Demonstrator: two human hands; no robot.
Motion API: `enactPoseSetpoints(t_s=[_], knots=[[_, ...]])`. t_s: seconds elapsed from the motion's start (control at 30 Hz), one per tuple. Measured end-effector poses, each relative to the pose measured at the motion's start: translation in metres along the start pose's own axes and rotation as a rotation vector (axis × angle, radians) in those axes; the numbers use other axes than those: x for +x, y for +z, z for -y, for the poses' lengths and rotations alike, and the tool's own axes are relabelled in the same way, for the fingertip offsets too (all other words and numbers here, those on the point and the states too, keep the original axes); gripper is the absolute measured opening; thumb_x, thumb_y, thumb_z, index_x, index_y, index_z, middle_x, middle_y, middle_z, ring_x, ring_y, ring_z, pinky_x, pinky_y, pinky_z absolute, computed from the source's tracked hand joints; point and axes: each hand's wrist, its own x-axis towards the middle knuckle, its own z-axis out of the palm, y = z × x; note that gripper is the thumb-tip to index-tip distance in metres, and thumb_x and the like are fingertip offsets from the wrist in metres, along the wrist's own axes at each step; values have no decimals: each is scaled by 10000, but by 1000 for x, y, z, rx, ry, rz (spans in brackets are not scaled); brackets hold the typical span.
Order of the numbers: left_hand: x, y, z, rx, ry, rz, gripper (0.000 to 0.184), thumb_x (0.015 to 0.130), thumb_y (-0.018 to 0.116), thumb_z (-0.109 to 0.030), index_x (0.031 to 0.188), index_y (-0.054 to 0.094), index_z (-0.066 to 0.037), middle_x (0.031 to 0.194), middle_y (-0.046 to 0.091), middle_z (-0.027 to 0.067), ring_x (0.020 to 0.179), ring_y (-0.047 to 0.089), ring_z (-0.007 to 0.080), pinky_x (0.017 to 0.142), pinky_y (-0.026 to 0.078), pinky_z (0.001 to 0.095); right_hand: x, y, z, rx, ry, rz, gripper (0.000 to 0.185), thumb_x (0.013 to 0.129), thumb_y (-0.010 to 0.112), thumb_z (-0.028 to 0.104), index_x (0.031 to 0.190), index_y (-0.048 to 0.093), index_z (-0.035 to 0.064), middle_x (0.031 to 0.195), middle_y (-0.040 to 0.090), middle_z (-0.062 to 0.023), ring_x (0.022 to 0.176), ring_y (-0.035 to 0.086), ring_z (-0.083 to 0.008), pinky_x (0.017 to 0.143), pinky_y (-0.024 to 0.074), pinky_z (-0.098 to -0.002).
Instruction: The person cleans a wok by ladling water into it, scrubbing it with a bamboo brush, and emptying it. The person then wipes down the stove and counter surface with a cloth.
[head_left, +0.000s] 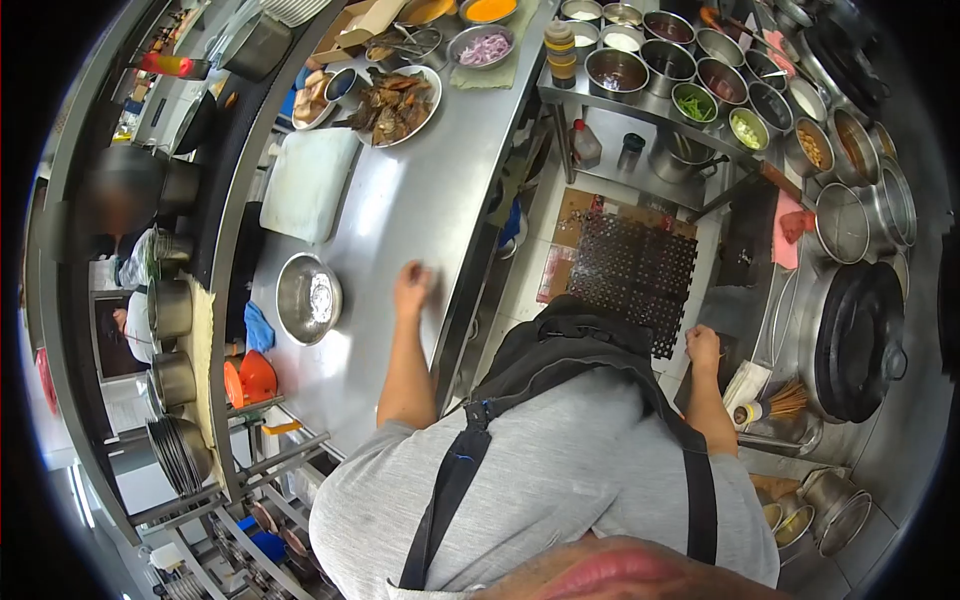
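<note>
My left hand (411, 289) hovers over the steel worktop (385, 215), near its aisle-side edge. Its fingers look bent and are smeared by motion, and nothing shows in them. A steel bowl (309, 299) stands on the worktop to the left of that hand. Farther up lies a white cutting board (311, 184), and beyond it a plate holds browned fish pieces (396, 107). My right hand (703, 346) hangs at my right side with its fingers curled in, and no object is visible in it. The nearest thing to it is the cooking counter at the right.
Several pots of sauces and chopped ingredients (690, 102) crowd a shelf ahead. A black perforated mat (637, 272) covers part of the aisle floor. At the right sit a large black lid (860, 342) and a strainer (843, 222). A person (138, 325) stands beyond the left shelving.
</note>
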Motion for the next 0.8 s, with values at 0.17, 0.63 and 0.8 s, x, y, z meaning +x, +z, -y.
enactPoseSetpoints(t_s=[0.17,0.63,0.8], knots=[[-9,51,-85,338,248,207,508,716,688,-218,1119,539,52,1296,476,220,1169,472,383,941,436,438,-16,14,-4,57,34,-13,194,813,585,149,817,661,-29,629,637,-136,516,643,-211,535,522,-332],[23,85,-135,787,-134,424,878,717,639,-139,1402,149,110,1491,63,256,1319,138,566,1039,329,546,-87,24,-42,-6,332,184,211,772,585,202,822,689,26,823,646,-220,830,627,-393,782,493,-458],[23,90,-125,834,-66,386,853,742,613,-170,1398,148,112,1478,84,265,1282,180,589,1017,362,530,-52,6,-14,-93,-24,44,229,768,561,188,749,649,-22,789,623,-240,783,614,-413,737,480,-499]])
